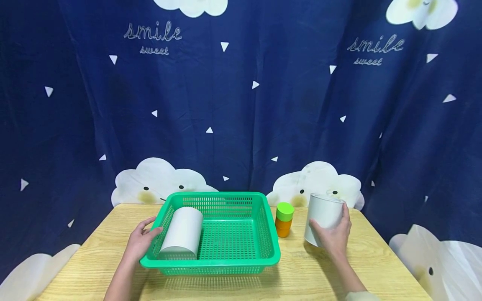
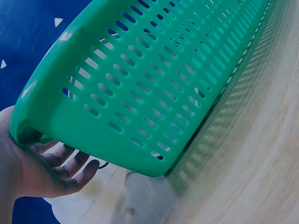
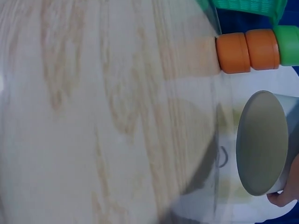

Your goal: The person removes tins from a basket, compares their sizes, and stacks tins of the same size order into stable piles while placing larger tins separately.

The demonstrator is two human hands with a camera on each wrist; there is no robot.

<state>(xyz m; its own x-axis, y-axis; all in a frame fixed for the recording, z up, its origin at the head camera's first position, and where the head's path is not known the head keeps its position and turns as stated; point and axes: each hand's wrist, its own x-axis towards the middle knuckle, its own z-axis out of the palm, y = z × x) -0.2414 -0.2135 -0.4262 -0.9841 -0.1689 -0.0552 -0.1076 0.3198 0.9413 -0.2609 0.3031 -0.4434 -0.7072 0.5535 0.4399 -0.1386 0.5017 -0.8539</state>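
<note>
Head: from near side, facing far curtain (image 1: 233, 100) | left wrist: close, tilted, on basket (image 2: 133, 77) | right wrist: low, sideways over worktop (image 3: 103, 112) | shared — head, right wrist: white cylinder (image 1: 324, 214)

A navy curtain (image 1: 233, 104) printed with white clouds (image 1: 162, 177) hangs at twelve o'clock; a pale wooden table (image 1: 305, 282) lies at six.

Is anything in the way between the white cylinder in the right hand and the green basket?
Yes: the orange jar stands on the table between the cylinder in the right hand and the basket. The basket's raised right side is the only other visible barrier.
</note>
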